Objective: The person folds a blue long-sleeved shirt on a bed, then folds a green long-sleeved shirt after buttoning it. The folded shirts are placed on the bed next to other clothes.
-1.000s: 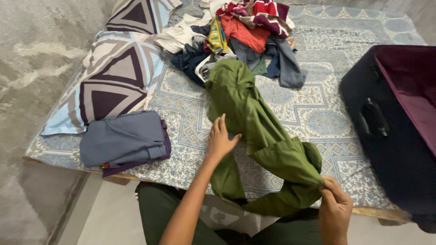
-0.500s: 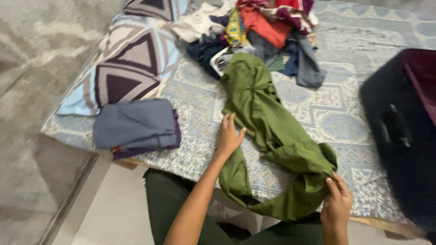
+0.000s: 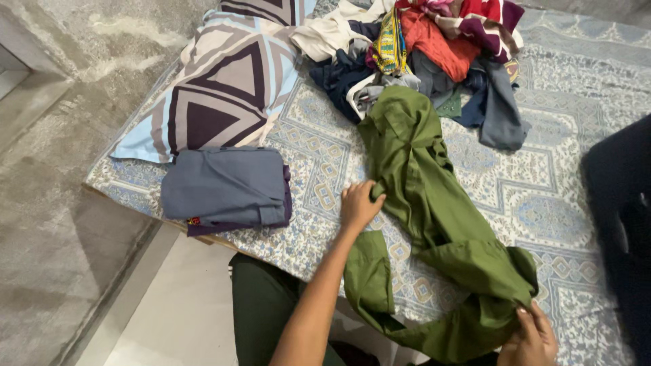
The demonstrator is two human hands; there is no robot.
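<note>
Green garment [image 3: 434, 203] lies stretched along the bed [image 3: 542, 196], running from the clothes pile [image 3: 434, 47] at the far side down to the near edge, where its lower part bunches and hangs over. The left hand [image 3: 358, 207] rests on the garment's left edge about midway along, fingers curled onto the cloth; whether it pinches the fabric or only presses it cannot be told. The right hand [image 3: 532, 339], at the near right, is closed on the bunched end of the garment. The two hands are well apart, one at each end of the near half of the cloth.

Left of the left hand, near the bed's edge, sits a folded stack [image 3: 227, 188] of grey-blue cloth with a purple layer beneath. Just beyond it lies a pillow [image 3: 224, 81] with a triangle pattern. A dark suitcase [image 3: 620, 224] stands on the bed at the right. The person's dark green trousers [image 3: 261, 308] show below the bed edge.
</note>
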